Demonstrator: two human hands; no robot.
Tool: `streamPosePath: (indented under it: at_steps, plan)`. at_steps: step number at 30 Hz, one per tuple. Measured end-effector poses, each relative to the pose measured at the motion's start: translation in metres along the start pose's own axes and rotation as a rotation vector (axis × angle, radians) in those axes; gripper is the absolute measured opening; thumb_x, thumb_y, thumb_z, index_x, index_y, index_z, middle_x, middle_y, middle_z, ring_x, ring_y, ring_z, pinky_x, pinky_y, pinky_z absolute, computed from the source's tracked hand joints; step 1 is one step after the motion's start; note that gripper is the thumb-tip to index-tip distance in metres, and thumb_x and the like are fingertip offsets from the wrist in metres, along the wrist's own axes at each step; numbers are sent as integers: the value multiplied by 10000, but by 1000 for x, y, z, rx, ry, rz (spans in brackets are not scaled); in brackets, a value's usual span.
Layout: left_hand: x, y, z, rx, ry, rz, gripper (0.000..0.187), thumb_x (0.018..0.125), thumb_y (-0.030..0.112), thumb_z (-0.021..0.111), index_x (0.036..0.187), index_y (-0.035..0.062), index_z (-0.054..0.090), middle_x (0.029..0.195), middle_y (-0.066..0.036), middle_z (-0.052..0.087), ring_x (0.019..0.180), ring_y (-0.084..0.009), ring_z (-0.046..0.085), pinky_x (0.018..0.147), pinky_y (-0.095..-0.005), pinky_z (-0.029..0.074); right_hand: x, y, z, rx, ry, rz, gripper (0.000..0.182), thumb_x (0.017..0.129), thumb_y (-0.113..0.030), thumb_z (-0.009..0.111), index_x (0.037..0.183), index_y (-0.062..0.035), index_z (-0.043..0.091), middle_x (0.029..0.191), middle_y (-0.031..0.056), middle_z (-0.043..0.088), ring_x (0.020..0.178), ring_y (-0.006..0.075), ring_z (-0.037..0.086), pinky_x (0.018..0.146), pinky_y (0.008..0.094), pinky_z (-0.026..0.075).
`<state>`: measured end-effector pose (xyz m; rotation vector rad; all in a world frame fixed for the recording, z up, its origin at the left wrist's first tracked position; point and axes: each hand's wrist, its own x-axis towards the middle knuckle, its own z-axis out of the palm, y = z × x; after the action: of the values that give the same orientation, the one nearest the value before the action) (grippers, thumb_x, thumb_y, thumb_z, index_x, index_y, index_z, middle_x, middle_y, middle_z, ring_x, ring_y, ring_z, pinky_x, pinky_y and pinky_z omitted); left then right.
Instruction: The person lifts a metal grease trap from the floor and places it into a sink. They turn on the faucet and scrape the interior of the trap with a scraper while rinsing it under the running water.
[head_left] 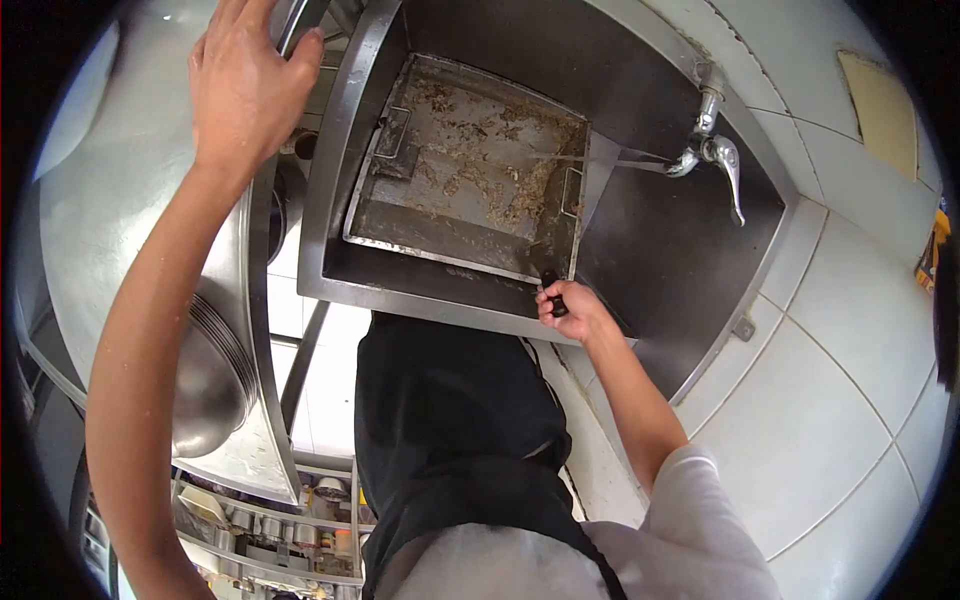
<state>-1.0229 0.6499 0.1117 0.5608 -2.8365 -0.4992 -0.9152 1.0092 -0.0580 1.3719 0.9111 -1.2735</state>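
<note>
In the steel sink [340, 180] lies a rectangular metal tray [440, 255] with wire handles at its sides. Brown, crumbly residue and water cover much of its bottom. My right hand [570, 308] is closed around the black handle of a tool [549, 280] at the tray's near right corner; the tool's working end is hard to make out. At the upper left, my left hand [243, 85] is open, fingers stretched out and thumb apart, beside a dark metal edge [302, 22]. Its fingertips are partly cut off by the frame.
Water runs from the wall tap [708, 150] into the tray. Left of the sink stands a steel counter [120, 200]. Stacked metal bowls [212, 380] sit below my left forearm. Shelves [290, 550] with containers are at the lower left, and a tiled wall [840, 330] borders the right.
</note>
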Motion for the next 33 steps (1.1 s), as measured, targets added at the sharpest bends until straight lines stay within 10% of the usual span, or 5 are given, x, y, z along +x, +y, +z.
streamPosePath:
  at_steps: [5, 23, 28, 33]
  plan:
    - [6, -5, 0, 31, -40, 9, 470, 668, 20, 523, 1119, 83, 407, 1260, -117, 305, 1188, -297, 242, 993, -401, 197, -1, 7, 35, 490, 43, -23, 280, 870, -263, 264, 714, -51, 362, 571, 36, 355, 464, 122, 325, 435, 263, 286]
    - [5, -4, 7, 97, 3, 71, 492, 643, -14, 532, 1112, 67, 409, 1238, -137, 328, 1170, -294, 280, 987, -377, 219, 93, -22, 91, 683, 175, -233, 184, 859, -208, 328, 708, -117, 377, 581, 16, 377, 539, 163, 387, 559, 340, 340]
    - [13, -45, 25, 24, 103, 329, 422, 741, 187, 558, 1147, 174, 444, 1209, -74, 411, 1109, -245, 398, 921, -379, 330, 18, 14, 96, 473, 102, -287, 199, 870, -247, 344, 731, -114, 397, 595, 9, 392, 537, 156, 390, 545, 321, 353]
    - [6, -12, 11, 68, 83, 211, 449, 688, 82, 546, 1120, 132, 435, 1218, -108, 374, 1135, -279, 343, 949, -387, 279, -26, -9, 56, 159, 151, -390, 216, 866, -283, 363, 755, -100, 398, 595, 3, 396, 493, 124, 372, 471, 279, 332]
